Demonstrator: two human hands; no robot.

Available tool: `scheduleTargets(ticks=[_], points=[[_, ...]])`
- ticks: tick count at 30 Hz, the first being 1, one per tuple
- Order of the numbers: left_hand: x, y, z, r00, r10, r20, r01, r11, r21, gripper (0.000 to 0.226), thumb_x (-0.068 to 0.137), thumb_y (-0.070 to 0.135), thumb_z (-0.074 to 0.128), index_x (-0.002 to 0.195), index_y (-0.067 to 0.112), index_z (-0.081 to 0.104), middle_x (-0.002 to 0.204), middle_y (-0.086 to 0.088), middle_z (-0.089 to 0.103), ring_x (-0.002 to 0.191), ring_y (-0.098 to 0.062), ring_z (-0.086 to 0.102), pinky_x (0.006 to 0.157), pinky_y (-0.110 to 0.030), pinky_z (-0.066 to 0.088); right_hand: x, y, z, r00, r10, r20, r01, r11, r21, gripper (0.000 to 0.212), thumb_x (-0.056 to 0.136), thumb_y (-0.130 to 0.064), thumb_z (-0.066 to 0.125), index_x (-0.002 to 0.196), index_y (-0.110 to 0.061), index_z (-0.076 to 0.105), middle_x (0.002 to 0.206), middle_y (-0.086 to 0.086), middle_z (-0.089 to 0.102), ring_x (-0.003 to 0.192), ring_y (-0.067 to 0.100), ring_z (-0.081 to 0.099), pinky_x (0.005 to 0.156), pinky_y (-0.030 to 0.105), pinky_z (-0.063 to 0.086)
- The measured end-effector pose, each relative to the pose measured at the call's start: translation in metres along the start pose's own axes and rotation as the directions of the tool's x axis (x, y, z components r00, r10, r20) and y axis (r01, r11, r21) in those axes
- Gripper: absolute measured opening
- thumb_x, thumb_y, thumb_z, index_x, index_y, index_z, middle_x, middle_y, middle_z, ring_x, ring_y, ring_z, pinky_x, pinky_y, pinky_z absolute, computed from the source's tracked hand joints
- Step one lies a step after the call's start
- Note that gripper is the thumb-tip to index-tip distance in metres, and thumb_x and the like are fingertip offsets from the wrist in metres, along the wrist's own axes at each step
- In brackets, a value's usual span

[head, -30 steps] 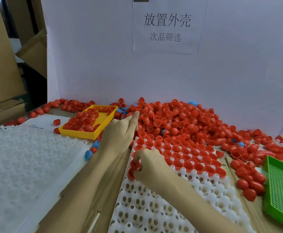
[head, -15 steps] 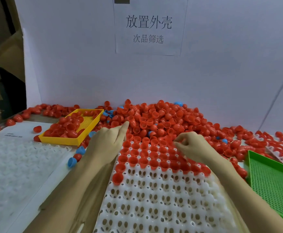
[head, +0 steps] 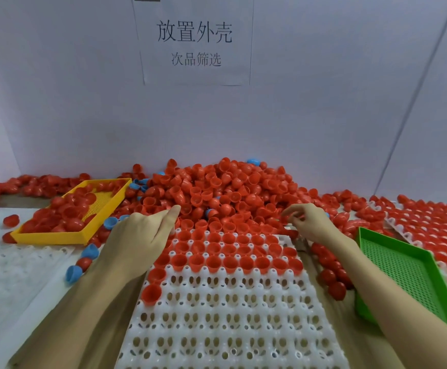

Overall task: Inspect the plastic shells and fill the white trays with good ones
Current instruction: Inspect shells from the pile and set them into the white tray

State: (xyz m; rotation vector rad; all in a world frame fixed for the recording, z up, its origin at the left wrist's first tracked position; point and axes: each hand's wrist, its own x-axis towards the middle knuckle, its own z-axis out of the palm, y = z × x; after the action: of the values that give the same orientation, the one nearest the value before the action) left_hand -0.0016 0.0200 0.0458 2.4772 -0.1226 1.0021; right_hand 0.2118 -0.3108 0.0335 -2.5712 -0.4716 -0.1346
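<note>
While both hands work at the near edge of the heap of red shells (head: 225, 193), the white tray (head: 225, 323) lies straight in front of the person, its far rows filled with shells sitting mouth-up and a lone shell (head: 152, 292) starting the next row at the left. The right hand (head: 311, 225) sits at the tray's far right corner, touching the heap, its fingers curled as if pinching at a shell (whether one is actually between the fingertips I cannot tell). The left hand (head: 140, 235) rests at the tray's far left edge, index finger extended toward the heap, holding nothing visible. The empty cups lie back toward the person from both hands, and the open run begins just right of the lone shell. That spot is nearer the left hand, though the right is likely the one carrying, so its move would be back and leftward across the filled rows.
</note>
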Motion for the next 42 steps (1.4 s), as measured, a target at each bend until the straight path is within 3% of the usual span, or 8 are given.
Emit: scheduleTargets(ticks=[5, 8, 14, 17, 24, 28, 33, 42], points=[[0.001, 0.002, -0.001, 1.000, 0.003, 0.022, -0.003, 1.000, -0.001, 0.060, 0.103, 0.052, 0.028, 0.066, 0.021, 0.064, 0.053, 0.032, 0.053, 0.054, 0.000, 0.059, 0.061, -0.010, 0.046, -0.006, -0.006, 0.001, 0.995, -0.076, 0.070, 0.077, 0.997, -0.004, 0.014, 0.094, -0.023, 0.075, 0.095, -0.037, 0.073, 0.089, -0.016, 0.069, 0.084, 0.001, 0.067, 0.055, 0.007, 0.046], [0.000, 0.004, -0.003, 1.000, 0.010, 0.027, -0.010, 1.000, -0.005, 0.059, 0.103, 0.050, 0.029, 0.066, 0.021, 0.065, 0.052, 0.032, 0.053, 0.053, 0.000, 0.059, 0.061, -0.010, 0.046, -0.003, -0.005, 0.005, 0.994, -0.077, 0.080, 0.085, 0.992, -0.095, 0.019, 0.091, -0.012, 0.075, 0.103, -0.027, 0.077, 0.090, -0.010, 0.068, 0.083, 0.004, 0.064, 0.061, 0.008, 0.043], [0.001, 0.000, -0.003, 0.999, 0.000, 0.038, -0.001, 1.000, 0.029, 0.057, 0.105, 0.046, 0.036, 0.063, 0.021, 0.065, 0.043, 0.016, 0.050, 0.055, -0.008, 0.061, 0.056, -0.013, 0.046, -0.014, -0.006, -0.001, 0.989, -0.100, -0.110, 0.098, 0.995, -0.026, 0.019, 0.090, -0.005, 0.071, 0.097, -0.021, 0.081, 0.101, 0.000, 0.071, 0.088, 0.012, 0.064, 0.079, 0.023, 0.052], [0.002, 0.001, -0.004, 1.000, 0.001, 0.027, -0.002, 0.999, 0.046, 0.059, 0.104, 0.049, 0.033, 0.061, 0.022, 0.065, 0.037, 0.011, 0.045, 0.057, -0.008, 0.062, 0.053, -0.012, 0.045, -0.028, -0.005, -0.013, 0.969, -0.165, -0.183, 0.171, 0.985, 0.014, 0.021, 0.090, -0.005, 0.074, 0.096, -0.024, 0.082, 0.102, -0.001, 0.061, 0.084, 0.007, 0.060, 0.073, 0.013, 0.044], [0.002, 0.001, -0.004, 0.997, -0.029, 0.077, 0.024, 0.997, 0.073, 0.062, 0.102, 0.051, 0.032, 0.061, 0.020, 0.065, 0.037, 0.006, 0.044, 0.060, -0.008, 0.063, 0.052, -0.012, 0.045, -0.058, -0.013, -0.020, 0.882, -0.467, 0.065, 0.468, 0.850, -0.243, 0.021, 0.096, -0.007, 0.069, 0.107, -0.020, 0.081, 0.118, -0.001, 0.061, 0.089, 0.007, 0.063, 0.085, 0.016, 0.054], [0.002, 0.002, -0.005, 0.996, -0.031, 0.088, 0.026, 0.998, 0.058, 0.063, 0.102, 0.050, 0.033, 0.060, 0.017, 0.066, 0.037, 0.004, 0.045, 0.058, -0.012, 0.062, 0.067, -0.009, 0.046, -0.056, -0.017, -0.019, 0.893, -0.427, 0.142, 0.449, 0.863, -0.232, 0.025, 0.095, -0.009, 0.071, 0.114, -0.024, 0.078, 0.119, -0.007, 0.060, 0.097, 0.007, 0.062, 0.090, 0.024, 0.056], [0.001, 0.003, -0.006, 0.989, -0.048, 0.143, 0.041, 0.998, 0.052, 0.064, 0.100, 0.051, 0.031, 0.064, 0.013, 0.067, 0.039, 0.004, 0.045, 0.054, -0.016, 0.061, 0.060, -0.012, 0.047, -0.053, -0.016, -0.020, 0.936, -0.345, 0.067, 0.348, 0.937, -0.039, 0.032, 0.092, -0.010, 0.075, 0.119, -0.024, 0.063, 0.106, -0.014, 0.067, 0.094, 0.002, 0.066, 0.083, 0.020, 0.058], [0.002, -0.001, -0.006, 0.988, -0.036, 0.153, 0.030, 0.999, 0.046, 0.063, 0.101, 0.055, 0.030, 0.061, 0.021, 0.066, 0.049, 0.022, 0.055, 0.057, -0.009, 0.061, 0.049, -0.016, 0.042, -0.030, -0.029, -0.039, 0.933, -0.290, 0.212, 0.310, 0.949, -0.067, 0.018, 0.088, -0.019, 0.080, 0.103, -0.028, 0.075, 0.101, -0.021, 0.070, 0.083, -0.004, 0.068, 0.074, 0.009, 0.055]])
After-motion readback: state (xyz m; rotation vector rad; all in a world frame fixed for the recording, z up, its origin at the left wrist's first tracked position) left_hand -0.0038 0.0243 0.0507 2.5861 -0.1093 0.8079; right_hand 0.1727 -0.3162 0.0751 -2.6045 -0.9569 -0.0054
